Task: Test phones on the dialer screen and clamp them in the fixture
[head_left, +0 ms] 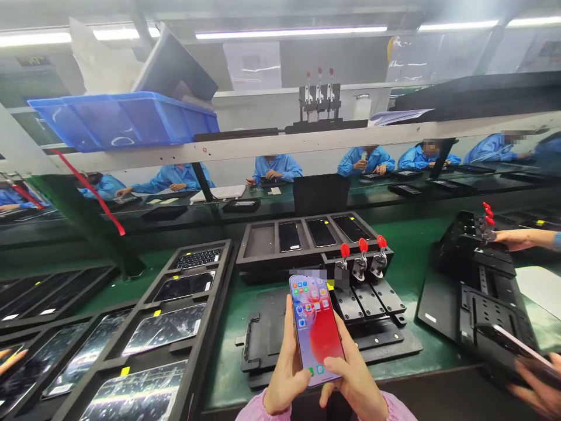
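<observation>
Since its glass looks slick and fragile, left hand point(287, 374) and right hand point(353, 380) clasp the light, stiff smartphone point(315, 327) low on its edges, fingers closed around it.

The left hand point(284, 371) and right hand point(354, 380) hold a lit smartphone point(316, 327) above a black clamp fixture point(372, 345) on the table point(223, 351).

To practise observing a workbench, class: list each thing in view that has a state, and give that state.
Phone: screen lit, app icons showing.
Left hand: holding the phone's lower part.
Right hand: holding the phone's other side.
Black tray: one slot empty, three holding phones, screens dark.
Red-knobbed clamps: three, handles raised.
Co-worker's hand: beside another clamp set.
</observation>
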`<state>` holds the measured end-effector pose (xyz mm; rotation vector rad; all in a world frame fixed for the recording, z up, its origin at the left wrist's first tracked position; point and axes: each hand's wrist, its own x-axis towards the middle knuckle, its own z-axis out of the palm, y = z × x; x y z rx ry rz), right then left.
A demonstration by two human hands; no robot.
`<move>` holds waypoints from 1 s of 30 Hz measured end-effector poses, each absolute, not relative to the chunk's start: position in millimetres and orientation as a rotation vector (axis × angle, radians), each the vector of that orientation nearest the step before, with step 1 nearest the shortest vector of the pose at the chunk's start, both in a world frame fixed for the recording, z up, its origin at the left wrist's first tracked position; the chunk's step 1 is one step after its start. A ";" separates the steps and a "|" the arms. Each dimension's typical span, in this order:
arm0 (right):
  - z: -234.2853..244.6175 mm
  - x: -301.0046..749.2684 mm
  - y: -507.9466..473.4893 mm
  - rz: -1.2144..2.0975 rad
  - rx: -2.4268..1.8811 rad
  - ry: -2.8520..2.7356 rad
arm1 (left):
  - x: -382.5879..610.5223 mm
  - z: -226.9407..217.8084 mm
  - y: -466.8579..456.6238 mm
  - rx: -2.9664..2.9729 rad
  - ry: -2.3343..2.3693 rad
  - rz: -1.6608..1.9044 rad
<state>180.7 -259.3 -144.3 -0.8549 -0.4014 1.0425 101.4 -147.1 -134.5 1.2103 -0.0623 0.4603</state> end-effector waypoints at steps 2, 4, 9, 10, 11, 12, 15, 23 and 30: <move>-147.0 179.7 -259.8 1.033 -0.870 -0.413 | 98.0 -132.7 -145.6 1.331 -0.114 0.445; -148.5 179.1 -260.2 1.054 -0.847 -0.416 | 95.7 -132.2 -145.1 1.389 -0.118 0.452; -148.1 177.8 -258.9 1.092 -0.771 -0.409 | 95.7 -136.9 -149.6 1.142 -0.066 0.473; -147.7 177.3 -258.2 1.094 -0.769 -0.411 | 95.9 -137.5 -151.2 1.108 -0.045 0.478; -147.5 176.7 -257.4 1.095 -0.771 -0.416 | 96.0 -137.5 -152.8 1.091 -0.019 0.493; -147.2 176.2 -256.6 1.092 -0.781 -0.428 | 96.0 -137.1 -154.4 1.084 0.016 0.513; -147.2 175.7 -254.7 1.074 -0.855 -0.484 | 94.8 -134.5 -159.2 1.042 0.157 0.520; -150.5 177.3 -252.0 0.841 -1.050 -0.521 | 94.7 -139.4 -159.8 1.105 0.156 0.633; -140.6 171.3 -247.1 0.811 -0.965 -0.446 | 92.2 -144.7 -157.2 1.085 0.149 0.616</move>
